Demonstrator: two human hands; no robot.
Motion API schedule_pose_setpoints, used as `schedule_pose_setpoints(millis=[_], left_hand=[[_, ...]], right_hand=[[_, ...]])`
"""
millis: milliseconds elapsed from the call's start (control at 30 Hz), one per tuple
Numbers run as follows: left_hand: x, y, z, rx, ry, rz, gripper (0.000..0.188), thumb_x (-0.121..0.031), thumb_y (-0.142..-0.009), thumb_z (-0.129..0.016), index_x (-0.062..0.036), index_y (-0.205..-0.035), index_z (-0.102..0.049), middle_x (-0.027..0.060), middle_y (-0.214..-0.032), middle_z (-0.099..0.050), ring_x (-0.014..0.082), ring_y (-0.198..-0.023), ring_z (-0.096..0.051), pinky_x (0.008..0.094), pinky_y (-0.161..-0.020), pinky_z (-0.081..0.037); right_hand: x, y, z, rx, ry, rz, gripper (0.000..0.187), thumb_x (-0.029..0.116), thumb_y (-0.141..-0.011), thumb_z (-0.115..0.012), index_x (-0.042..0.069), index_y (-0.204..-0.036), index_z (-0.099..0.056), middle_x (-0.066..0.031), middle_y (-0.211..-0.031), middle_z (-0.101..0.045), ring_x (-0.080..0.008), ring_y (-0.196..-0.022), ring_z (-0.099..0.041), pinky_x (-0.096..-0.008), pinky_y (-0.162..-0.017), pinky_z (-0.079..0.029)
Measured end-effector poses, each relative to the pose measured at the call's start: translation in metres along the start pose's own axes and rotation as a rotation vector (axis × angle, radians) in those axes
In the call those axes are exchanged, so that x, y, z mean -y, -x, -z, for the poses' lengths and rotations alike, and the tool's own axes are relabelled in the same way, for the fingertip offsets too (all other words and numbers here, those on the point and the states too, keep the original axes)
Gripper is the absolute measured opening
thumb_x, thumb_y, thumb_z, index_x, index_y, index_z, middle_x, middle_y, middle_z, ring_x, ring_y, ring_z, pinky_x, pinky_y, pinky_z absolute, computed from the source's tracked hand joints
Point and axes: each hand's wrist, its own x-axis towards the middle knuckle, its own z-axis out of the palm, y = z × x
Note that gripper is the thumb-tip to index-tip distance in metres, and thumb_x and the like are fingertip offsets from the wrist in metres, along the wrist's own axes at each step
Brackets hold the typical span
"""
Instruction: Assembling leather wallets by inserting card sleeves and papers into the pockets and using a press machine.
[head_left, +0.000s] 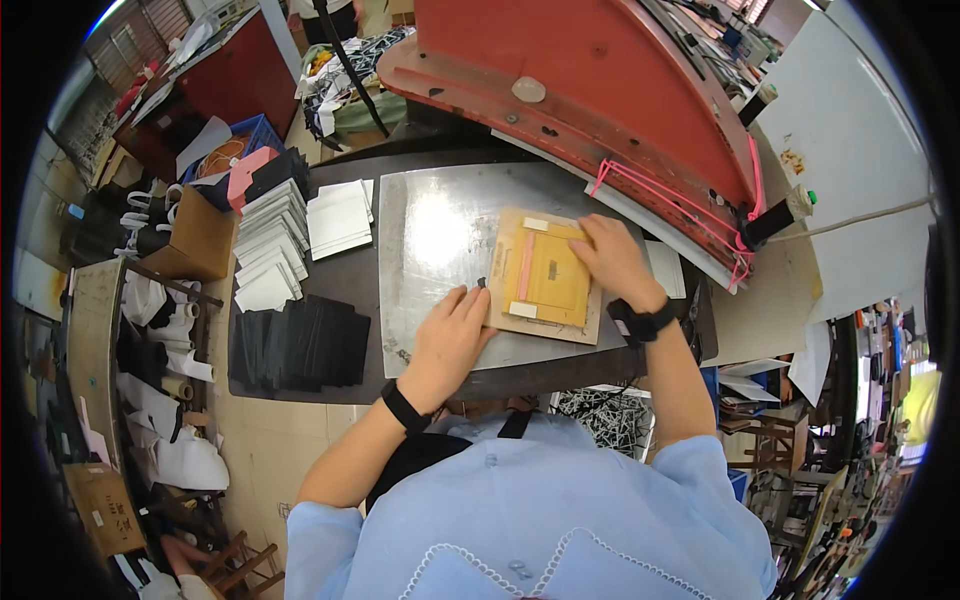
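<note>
A wooden die board (508,240) with a yellow panel (562,275), a pink strip and white pads lies on a shiny metal plate (420,290). My right hand (620,262) is closed on the board's far right corner, its thumb over the yellow panel's edge. At the board's left edge my left hand (450,342) rests with fingers stretched out, thumb near the lower left corner. A tiny dark piece (481,283) shows by its fingertips; whether they touch it I cannot tell. The board's right edge is partly hidden by my right hand.
Left of the plate are stacks of black pieces (300,342), fanned white sheets (270,255) and more white sheets (340,218) on the dark table. A large red machine head (560,75) overhangs the far side, with pink bands (670,195). White sheets (665,270) lie beyond my right wrist.
</note>
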Motion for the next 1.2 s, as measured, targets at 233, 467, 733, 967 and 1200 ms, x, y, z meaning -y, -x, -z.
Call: schedule_pose_setpoints(millis=[233, 467, 733, 967, 1200], left_hand=[[0.003, -0.026, 0.017, 0.074, -0.137, -0.049, 0.049, -0.02, -0.082, -0.071, -0.0084, -0.128, -0.057, 0.0103, -0.127, -0.059, 0.0309, -0.124, -0.051, 0.0409, -0.097, -0.044], [0.002, -0.026, 0.021, 0.09, -0.237, -0.053, 0.05, -0.024, -0.082, -0.071, -0.0134, -0.129, -0.058, 0.0086, -0.133, -0.056, 0.0294, -0.127, -0.05, 0.0403, -0.098, -0.043], [0.01, -0.031, 0.034, 0.175, -0.148, -0.067, 0.044, -0.024, -0.085, -0.07, -0.0125, -0.127, -0.061, 0.011, -0.133, -0.058, 0.0288, -0.121, -0.055, 0.0394, -0.1, -0.043], [0.109, -0.051, 0.112, 0.187, -0.106, 0.356, 0.042, -0.026, -0.084, -0.069, -0.0013, -0.117, -0.064, 0.0201, -0.113, -0.066, 0.0377, -0.105, -0.063, 0.043, -0.092, -0.05], [0.227, -0.036, 0.091, 0.144, -0.376, 0.361, 0.078, -0.022, -0.069, -0.083, -0.0033, -0.136, -0.047, 0.0191, -0.133, -0.055, 0.0363, -0.126, -0.051, 0.0441, -0.101, -0.045]], right_hand=[[-0.006, 0.048, 0.006, -0.152, -0.033, -0.023, 0.057, 0.033, -0.087, -0.066, -0.007, -0.126, -0.055, -0.0232, -0.128, -0.054, -0.0398, -0.12, -0.047, -0.0447, -0.104, -0.038], [0.003, 0.047, -0.001, -0.173, -0.02, -0.082, 0.06, 0.033, -0.086, -0.069, -0.008, -0.127, -0.053, -0.0223, -0.13, -0.051, -0.0382, -0.123, -0.045, -0.0427, -0.106, -0.036], [-0.001, 0.05, -0.003, -0.241, -0.212, -0.165, 0.056, 0.027, -0.09, -0.066, -0.007, -0.132, -0.05, -0.0254, -0.138, -0.047, -0.0404, -0.128, -0.043, -0.0452, -0.109, -0.034], [0.022, 0.107, 0.022, -0.126, -0.216, -0.156, 0.073, 0.028, -0.085, -0.072, -0.005, -0.141, -0.04, -0.0269, -0.15, -0.034, -0.0413, -0.138, -0.036, -0.0439, -0.114, -0.029], [0.036, 0.134, 0.014, 0.04, -0.106, -0.059, 0.093, 0.044, -0.077, -0.079, -0.003, -0.144, -0.037, -0.0314, -0.151, -0.029, -0.0454, -0.133, -0.039, -0.0465, -0.109, -0.035]])
